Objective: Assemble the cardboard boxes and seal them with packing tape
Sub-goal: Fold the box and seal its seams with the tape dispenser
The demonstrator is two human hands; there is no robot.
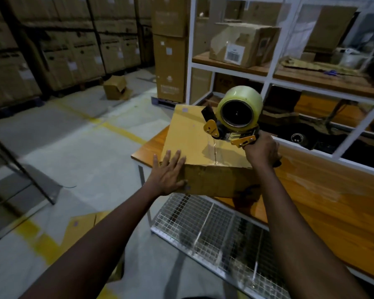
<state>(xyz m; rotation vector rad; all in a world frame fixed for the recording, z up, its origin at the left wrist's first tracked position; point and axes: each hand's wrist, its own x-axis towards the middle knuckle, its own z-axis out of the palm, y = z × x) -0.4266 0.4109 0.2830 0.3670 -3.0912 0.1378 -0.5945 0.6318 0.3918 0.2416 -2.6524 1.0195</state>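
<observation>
Dispenser (231, 124) in right grip (261, 151) (over box (192, 137)).

Only one view is given — shot from head height, aimed forward and down along both forearms (289, 201). The cardboard box (192, 137) and tape dispenser (235, 117) are caught close up near mid-frame, while the white shelving (229, 70) and stacked cartons (73, 46) are left farther back — wide-angle, edges bent.

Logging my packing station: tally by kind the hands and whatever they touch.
cardboard box: 1
tape dispenser: 1
hands: 2 (left hand flat on the box, right hand gripping the dispenser handle)
total: 4
</observation>
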